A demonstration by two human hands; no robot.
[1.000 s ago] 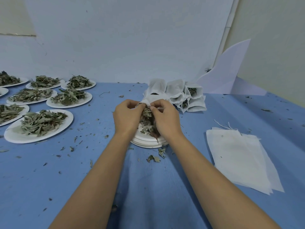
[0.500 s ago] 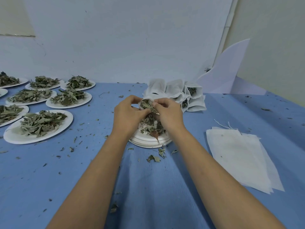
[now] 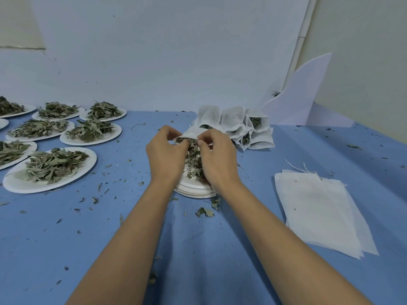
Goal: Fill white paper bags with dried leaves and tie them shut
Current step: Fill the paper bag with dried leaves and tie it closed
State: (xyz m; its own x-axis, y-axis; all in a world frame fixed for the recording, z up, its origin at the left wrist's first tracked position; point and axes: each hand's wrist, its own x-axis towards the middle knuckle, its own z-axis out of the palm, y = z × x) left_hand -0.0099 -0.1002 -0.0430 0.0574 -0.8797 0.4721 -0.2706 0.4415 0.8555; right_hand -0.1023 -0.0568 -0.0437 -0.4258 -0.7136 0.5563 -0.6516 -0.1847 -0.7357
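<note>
White paper bag [image 3: 191,132] is held at the view's centre, just above a stack of white plates [image 3: 193,192], w/ its mouth edge pinched from both sides. Its L edge is gripped by the left hand [image 3: 166,156], fingers curled & thumb closed against them. Its R edge is clamped between thumb & curled fingers of the right hand [image 3: 218,159]. Dried leaves [image 3: 194,156] are seen between the 2 hands, from under the bag down to the top plate; whether they are inside the bag cannot be told. At 1 o'clock from the hands, a heap of filled bags [image 3: 242,126] is laid on the blue table [image 3: 198,249]. At 4 o'clock, well apart, a flat pile of empty bags [image 3: 319,208] is laid, strings at its far edge. At 9–10 o'clock, plates heaped w/ leaves [image 3: 15,183] are set out. Leaf crumbs are scattered over the table. A white card [image 3: 301,100] is propped at 2 o'clock by the wall
</note>
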